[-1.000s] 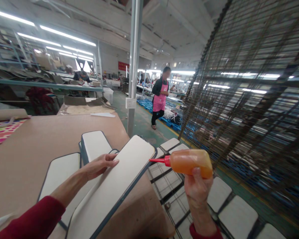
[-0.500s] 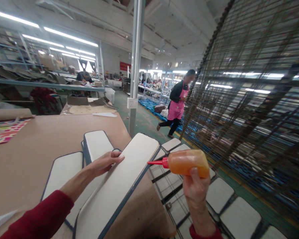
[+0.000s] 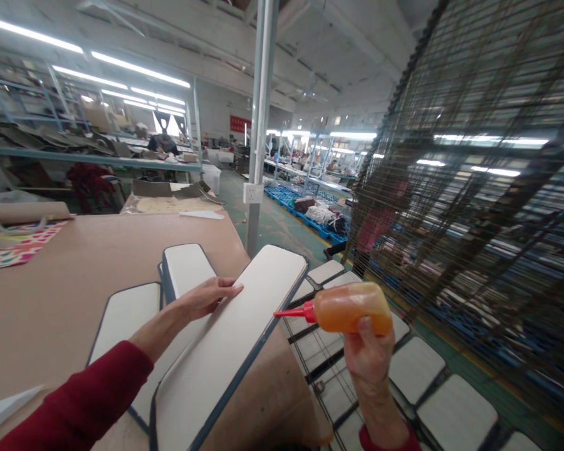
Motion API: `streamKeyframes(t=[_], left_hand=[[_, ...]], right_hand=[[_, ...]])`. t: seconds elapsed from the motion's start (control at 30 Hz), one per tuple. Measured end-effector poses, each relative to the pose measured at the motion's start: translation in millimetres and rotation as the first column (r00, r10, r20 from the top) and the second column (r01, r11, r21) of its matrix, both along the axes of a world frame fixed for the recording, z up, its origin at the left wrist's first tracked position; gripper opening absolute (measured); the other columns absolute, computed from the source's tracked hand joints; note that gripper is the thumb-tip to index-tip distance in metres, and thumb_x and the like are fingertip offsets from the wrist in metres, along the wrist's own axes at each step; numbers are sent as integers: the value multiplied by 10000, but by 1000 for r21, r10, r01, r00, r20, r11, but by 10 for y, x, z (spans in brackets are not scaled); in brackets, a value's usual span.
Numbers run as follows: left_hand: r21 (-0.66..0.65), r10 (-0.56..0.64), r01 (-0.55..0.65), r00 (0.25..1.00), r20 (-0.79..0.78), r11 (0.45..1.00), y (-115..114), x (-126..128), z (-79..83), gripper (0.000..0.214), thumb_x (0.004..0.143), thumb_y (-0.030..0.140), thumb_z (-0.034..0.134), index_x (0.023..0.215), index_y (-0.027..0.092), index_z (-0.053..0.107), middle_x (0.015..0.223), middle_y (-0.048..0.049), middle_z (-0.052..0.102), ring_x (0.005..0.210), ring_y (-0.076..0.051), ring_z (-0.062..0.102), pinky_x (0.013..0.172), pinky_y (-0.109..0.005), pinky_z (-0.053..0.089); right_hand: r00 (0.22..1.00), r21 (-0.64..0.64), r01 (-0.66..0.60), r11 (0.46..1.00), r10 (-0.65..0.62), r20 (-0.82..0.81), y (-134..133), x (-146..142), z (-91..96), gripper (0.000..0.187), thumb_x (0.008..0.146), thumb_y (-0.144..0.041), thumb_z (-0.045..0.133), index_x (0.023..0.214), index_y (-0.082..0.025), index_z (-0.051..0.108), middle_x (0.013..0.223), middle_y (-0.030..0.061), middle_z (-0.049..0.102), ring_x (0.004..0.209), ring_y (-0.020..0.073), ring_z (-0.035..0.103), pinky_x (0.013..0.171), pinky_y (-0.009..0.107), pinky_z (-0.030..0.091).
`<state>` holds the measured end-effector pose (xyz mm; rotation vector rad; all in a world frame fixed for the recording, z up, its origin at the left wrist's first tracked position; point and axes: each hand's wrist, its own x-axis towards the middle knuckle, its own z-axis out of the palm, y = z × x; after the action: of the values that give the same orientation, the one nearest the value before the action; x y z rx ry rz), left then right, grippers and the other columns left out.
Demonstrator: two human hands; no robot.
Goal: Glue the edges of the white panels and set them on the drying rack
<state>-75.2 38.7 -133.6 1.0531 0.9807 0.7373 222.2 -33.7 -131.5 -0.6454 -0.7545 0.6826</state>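
Note:
My left hand (image 3: 211, 297) grips the left edge of a long white panel (image 3: 239, 326) with rounded corners and a dark blue border, thumb on its face and the other fingers partly hidden. The panel is tilted above the table. In my right hand (image 3: 369, 357) lies a squeeze bottle (image 3: 352, 308) of amber liquid, held sideways, its red nozzle pointing left. The nozzle tip is at the panel's right edge; whether it touches I cannot tell. Beneath the held panel are similar panels, one to the left (image 3: 126, 319) and one behind (image 3: 188, 266).
A brown-topped table (image 3: 75, 263) spreads to the left, with patterned fabric (image 3: 28, 244) on it. On the right, a wire rack (image 3: 324, 357) bears several white panels. A tall wire grid (image 3: 474, 156) rises behind it, with a person (image 3: 380, 219) partly hidden there. A post (image 3: 256, 156) stands ahead.
The bottle's nozzle has moved slightly down along the panel's right edge. My view has shifted a little. The person in the pink apron has passed behind the wire grid.

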Motion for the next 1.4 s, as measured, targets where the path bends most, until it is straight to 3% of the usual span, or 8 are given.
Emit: streamKeyframes(t=[0.2, 0.6, 0.87, 1.03, 1.4], left_hand=[[11, 1, -2, 1000, 25, 1000, 91, 16, 25, 482, 613, 412, 827, 976, 120, 704, 846, -90, 762, 734, -213, 702, 662, -290, 546], [-8, 44, -44, 999, 21, 999, 134, 99, 157, 466, 526, 419, 863, 846, 125, 696, 778, -91, 755, 706, -226, 698, 664, -318, 549], [-26, 100, -100, 995, 1, 995, 191, 128, 219, 488, 422, 396, 899, 765, 127, 680, 730, -86, 744, 681, -234, 695, 621, -307, 535], [-28, 110, -111, 994, -18, 993, 261, 127, 208, 485, 386, 345, 908, 751, 121, 681, 702, -74, 737, 661, -227, 684, 582, -292, 518], [-39, 129, -130, 991, -20, 991, 371, 136, 252, 516, 369, 410, 915, 723, 125, 670, 687, -77, 726, 656, -236, 673, 619, -334, 538]], right_hand=[[999, -8, -18, 1000, 18, 30, -23, -21, 16, 442, 624, -354, 779, 1012, -188, 646, 926, 49, 704, 819, 222, 651, 759, 374, 531], [999, -14, -44, 999, 44, 8, -36, -60, 17, 461, 615, -324, 797, 1031, -186, 655, 837, 19, 711, 758, 175, 655, 700, 283, 536], [996, -29, -19, 999, 22, 89, -63, -106, 32, 520, 648, -373, 762, 1111, -187, 616, 975, 69, 719, 816, 222, 669, 773, 369, 527], [998, -23, -49, 999, 50, 42, -69, -130, 33, 494, 626, -339, 789, 1076, -203, 635, 914, 35, 730, 836, 193, 673, 750, 301, 530], [992, -52, -96, 994, 100, 79, -122, -152, -27, 513, 659, -337, 768, 1131, -208, 614, 935, 42, 725, 806, 198, 676, 738, 323, 541]])
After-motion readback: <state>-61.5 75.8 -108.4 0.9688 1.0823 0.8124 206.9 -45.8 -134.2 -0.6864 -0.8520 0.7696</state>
